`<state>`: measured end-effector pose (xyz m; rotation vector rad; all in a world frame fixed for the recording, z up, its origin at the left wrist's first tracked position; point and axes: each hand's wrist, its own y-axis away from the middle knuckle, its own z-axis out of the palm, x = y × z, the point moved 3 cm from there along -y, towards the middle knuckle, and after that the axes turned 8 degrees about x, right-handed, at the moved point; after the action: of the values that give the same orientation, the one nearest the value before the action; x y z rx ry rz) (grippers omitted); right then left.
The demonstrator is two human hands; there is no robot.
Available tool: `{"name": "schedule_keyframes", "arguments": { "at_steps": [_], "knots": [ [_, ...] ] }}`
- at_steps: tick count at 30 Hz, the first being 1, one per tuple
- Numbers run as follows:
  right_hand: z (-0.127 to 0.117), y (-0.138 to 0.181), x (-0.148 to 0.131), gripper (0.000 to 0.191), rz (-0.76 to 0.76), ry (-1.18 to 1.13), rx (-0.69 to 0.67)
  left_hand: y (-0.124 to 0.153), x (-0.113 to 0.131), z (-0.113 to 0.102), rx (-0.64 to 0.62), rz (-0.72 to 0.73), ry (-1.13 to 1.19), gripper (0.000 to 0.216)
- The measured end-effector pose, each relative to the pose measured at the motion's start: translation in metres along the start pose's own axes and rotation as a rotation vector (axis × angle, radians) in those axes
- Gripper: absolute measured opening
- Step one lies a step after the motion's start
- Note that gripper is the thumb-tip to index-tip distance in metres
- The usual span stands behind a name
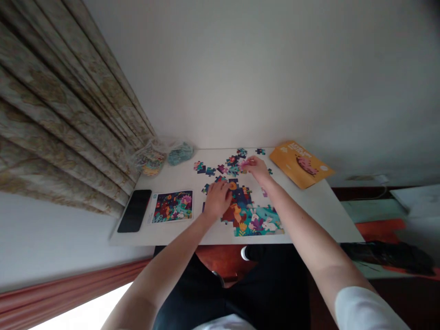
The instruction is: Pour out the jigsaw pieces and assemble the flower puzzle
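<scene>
A partly joined jigsaw puzzle (256, 211), with white rabbits, a brown animal and dark blue areas, lies on the white table. Over its left edge rests my left hand (218, 198), fingers stretched out on the pieces and holding nothing. My right hand (258, 170) is farther back among the loose puzzle pieces (222, 169). Between its thumb and fingers is a pink puzzle piece (243, 163), partly covered by the fingertips. Left of the puzzle lies a reference picture card (173, 206) showing a similar colourful scene.
At the table's left edge lies a black phone (134, 211). Clear bags with puzzle pieces (150, 161) stand at the back left, near the patterned curtain (68, 105). A yellow package (299, 165) lies at the back right. The white table (309, 215) meets the wall behind.
</scene>
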<state>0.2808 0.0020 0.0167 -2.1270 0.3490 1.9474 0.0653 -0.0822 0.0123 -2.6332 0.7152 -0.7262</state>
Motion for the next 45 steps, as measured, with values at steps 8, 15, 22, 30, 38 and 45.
{"name": "schedule_keyframes", "arguments": {
  "at_steps": [8, 15, 22, 30, 38, 45],
  "knots": [
    [-0.060, 0.081, 0.017, 0.038, 0.135, -0.071, 0.115, -0.093, -0.030, 0.017, -0.200, -0.248, -0.252, 0.035],
    [-0.073, 0.098, 0.033, 0.039, 0.164, -0.121, 0.102, -0.114, -0.037, 0.023, -0.304, -0.380, -0.267, 0.043],
    [-0.099, 0.079, 0.040, 0.039, 0.131, -0.081, 0.180, -0.130, -0.060, 0.024, -0.334, -0.515, -0.170, 0.056],
    [-0.125, 0.061, 0.039, 0.046, 0.099, -0.049, 0.260, -0.135, -0.072, 0.015, -0.257, -0.588, -0.046, 0.027],
    [-0.115, 0.076, 0.038, 0.051, 0.098, -0.091, 0.151, -0.079, -0.020, 0.016, -0.088, -0.471, 0.361, 0.024],
    [-0.124, 0.076, 0.054, 0.052, 0.063, 0.049, 0.206, -0.028, 0.080, 0.065, -0.304, -0.234, 0.526, 0.034]
  ]
}}
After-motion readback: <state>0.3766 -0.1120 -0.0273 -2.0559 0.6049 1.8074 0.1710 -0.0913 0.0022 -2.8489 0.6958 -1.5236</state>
